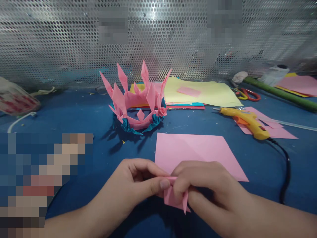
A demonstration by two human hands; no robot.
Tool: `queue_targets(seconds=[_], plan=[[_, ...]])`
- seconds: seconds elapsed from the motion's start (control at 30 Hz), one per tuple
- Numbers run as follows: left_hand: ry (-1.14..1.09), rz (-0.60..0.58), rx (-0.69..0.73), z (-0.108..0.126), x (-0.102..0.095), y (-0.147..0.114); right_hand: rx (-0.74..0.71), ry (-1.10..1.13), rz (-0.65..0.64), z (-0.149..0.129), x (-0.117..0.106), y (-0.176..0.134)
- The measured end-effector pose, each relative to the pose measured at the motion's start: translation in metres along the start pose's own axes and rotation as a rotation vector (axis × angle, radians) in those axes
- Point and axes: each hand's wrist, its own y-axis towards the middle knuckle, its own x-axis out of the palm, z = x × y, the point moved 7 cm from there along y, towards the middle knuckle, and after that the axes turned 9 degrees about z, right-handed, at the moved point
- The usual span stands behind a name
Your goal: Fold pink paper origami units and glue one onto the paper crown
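Between my two hands is a small folded piece of pink paper (pixel 170 197), with a pointed flap hanging down. My left hand (pixel 138 181) pinches its upper left edge between thumb and fingers. On the other side, my right hand (pixel 210 185) grips the same piece with curled fingers, hiding part of it. Just beyond my hands a flat pink paper sheet (pixel 195 148) lies on the blue table (pixel 81 109). Farther back stands a pink paper crown (pixel 138 122) with tall points, teal paper leaves and a pink rose on its lower edge.
To the right, a yellow glue gun (pixel 247 120) rests on pink paper, its black cord (pixel 287 165) running toward me. Behind are a pale yellow sheet (pixel 210 89), red-and-yellow-handled scissors (pixel 250 95) and a green stick (pixel 279 91). A perforated metal panel (pixel 173 43) closes off the back.
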Motion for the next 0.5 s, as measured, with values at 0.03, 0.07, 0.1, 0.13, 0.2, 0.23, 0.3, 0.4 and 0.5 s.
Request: queue_targets(seconds=[0.03,0.07,0.1,0.13,0.2,0.23,0.3,0.4,0.5], plan=[[0.023,0.007,0.014,0.001,0.0,0.0,-0.004,0.011,0.002,-0.001,0.0,0.0],[0.04,0.017,0.028,0.002,-0.001,-0.001,-0.013,0.022,0.007,-0.002,0.0,0.0],[0.05,0.031,0.038,0.003,-0.001,-0.001,-0.021,0.031,0.008,-0.003,0.001,-0.001],[0.056,0.045,0.04,0.003,-0.002,-0.001,-0.031,0.041,0.007,-0.003,0.001,-0.002],[0.067,0.078,0.044,0.004,-0.004,0.0,-0.022,0.053,0.024,0.0,0.001,-0.005],[0.07,0.088,0.046,0.004,-0.005,0.0,0.005,0.064,0.044,0.003,-0.001,-0.007],[0.066,0.091,0.042,0.004,-0.005,-0.001,0.144,0.085,0.092,0.015,-0.003,-0.007],[0.059,0.066,0.03,0.003,-0.002,-0.001,0.361,0.175,0.113,0.029,-0.003,-0.006],[0.086,0.084,0.051,0.005,-0.003,-0.001,0.452,0.238,0.041,0.033,0.003,-0.002]])
